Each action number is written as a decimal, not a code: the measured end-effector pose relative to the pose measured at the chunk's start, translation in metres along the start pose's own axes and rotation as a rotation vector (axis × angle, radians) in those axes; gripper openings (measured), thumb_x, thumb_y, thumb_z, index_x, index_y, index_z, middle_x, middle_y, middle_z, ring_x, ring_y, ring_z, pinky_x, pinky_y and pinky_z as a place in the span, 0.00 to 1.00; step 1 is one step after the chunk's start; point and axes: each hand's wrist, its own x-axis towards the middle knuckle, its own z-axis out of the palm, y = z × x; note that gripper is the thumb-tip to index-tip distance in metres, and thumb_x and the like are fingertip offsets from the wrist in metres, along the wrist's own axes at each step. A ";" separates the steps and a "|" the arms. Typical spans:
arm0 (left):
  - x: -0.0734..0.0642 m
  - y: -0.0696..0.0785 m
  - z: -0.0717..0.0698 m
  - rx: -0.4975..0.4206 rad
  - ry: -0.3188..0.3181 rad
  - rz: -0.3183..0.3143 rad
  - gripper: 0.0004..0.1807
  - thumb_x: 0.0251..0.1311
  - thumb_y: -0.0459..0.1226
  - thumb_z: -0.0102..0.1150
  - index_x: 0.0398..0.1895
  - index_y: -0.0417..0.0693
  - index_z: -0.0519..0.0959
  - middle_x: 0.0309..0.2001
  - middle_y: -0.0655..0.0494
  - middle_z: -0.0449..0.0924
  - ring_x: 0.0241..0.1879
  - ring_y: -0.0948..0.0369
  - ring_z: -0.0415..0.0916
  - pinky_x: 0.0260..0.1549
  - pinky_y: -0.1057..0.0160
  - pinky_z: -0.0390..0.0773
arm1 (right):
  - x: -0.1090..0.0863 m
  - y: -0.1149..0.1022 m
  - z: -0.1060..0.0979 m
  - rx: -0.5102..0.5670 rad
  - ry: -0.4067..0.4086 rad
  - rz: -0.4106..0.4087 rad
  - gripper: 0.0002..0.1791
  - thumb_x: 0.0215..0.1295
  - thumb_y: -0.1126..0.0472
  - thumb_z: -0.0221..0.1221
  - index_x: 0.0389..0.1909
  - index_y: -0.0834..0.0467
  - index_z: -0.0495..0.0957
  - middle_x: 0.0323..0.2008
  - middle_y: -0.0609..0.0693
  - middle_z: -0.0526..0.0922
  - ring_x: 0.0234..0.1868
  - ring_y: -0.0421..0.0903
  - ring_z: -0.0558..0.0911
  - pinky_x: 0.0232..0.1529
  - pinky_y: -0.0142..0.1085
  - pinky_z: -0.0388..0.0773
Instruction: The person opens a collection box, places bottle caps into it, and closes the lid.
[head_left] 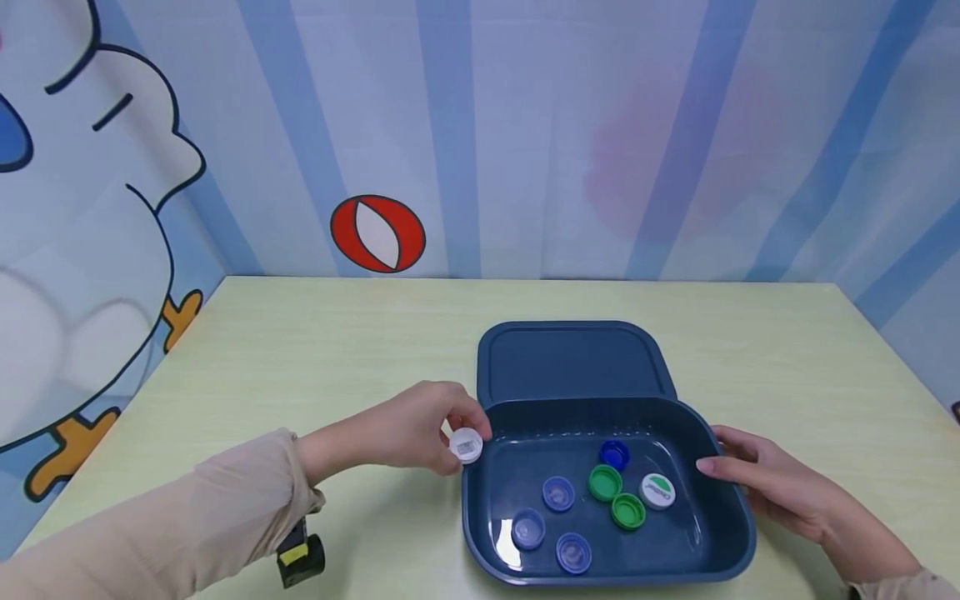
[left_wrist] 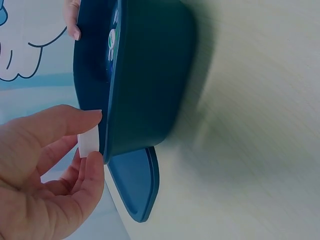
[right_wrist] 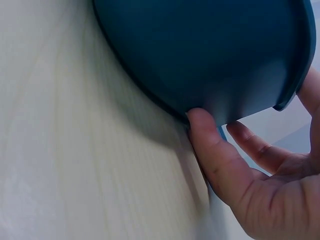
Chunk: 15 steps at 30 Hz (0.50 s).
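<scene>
My left hand (head_left: pixel 420 429) pinches a white bottle cap (head_left: pixel 467 446) between thumb and fingers, at the left rim of a dark blue plastic box (head_left: pixel 607 575). In the left wrist view the white cap (left_wrist: pixel 89 142) appears edge-on, close to the box wall (left_wrist: pixel 150 75). My right hand (head_left: pixel 787 483) holds the box's right rim, thumb over the edge and fingers outside and beneath, as the right wrist view shows. Inside the box lie three pale blue caps (head_left: pixel 558 494), a darker blue cap (head_left: pixel 614 454), two green caps (head_left: pixel 604 483) and a white cap with a green mark (head_left: pixel 657 492).
A flat dark blue lid (head_left: pixel 573 362) lies behind the box, partly hidden by its back rim. Both rest on a pale wooden table (head_left: pixel 337 350). A striped, cartoon-printed backdrop (head_left: pixel 510 142) stands behind it. A black wrist device (head_left: pixel 300 554) hangs under the left sleeve.
</scene>
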 end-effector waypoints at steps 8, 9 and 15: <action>0.009 0.004 0.004 0.017 -0.017 0.017 0.18 0.42 0.24 0.69 0.39 0.45 0.81 0.38 0.58 0.76 0.39 0.59 0.70 0.33 0.68 0.77 | 0.000 0.001 0.000 0.009 -0.003 0.002 0.36 0.71 0.58 0.46 0.68 0.73 0.39 0.51 0.52 0.74 0.47 0.50 0.80 0.47 0.50 0.75; 0.010 0.005 0.005 0.023 -0.018 0.015 0.18 0.42 0.24 0.69 0.39 0.45 0.81 0.38 0.58 0.75 0.39 0.59 0.70 0.33 0.68 0.77 | 0.000 0.001 -0.001 0.012 -0.004 0.001 0.36 0.71 0.58 0.46 0.68 0.73 0.39 0.51 0.52 0.74 0.47 0.50 0.80 0.47 0.50 0.75; 0.014 0.008 0.005 0.056 -0.024 0.033 0.18 0.42 0.24 0.69 0.39 0.45 0.81 0.37 0.58 0.75 0.39 0.59 0.69 0.34 0.68 0.76 | 0.000 0.001 -0.001 0.020 -0.011 -0.001 0.36 0.71 0.59 0.46 0.68 0.73 0.39 0.50 0.52 0.74 0.46 0.50 0.80 0.47 0.51 0.75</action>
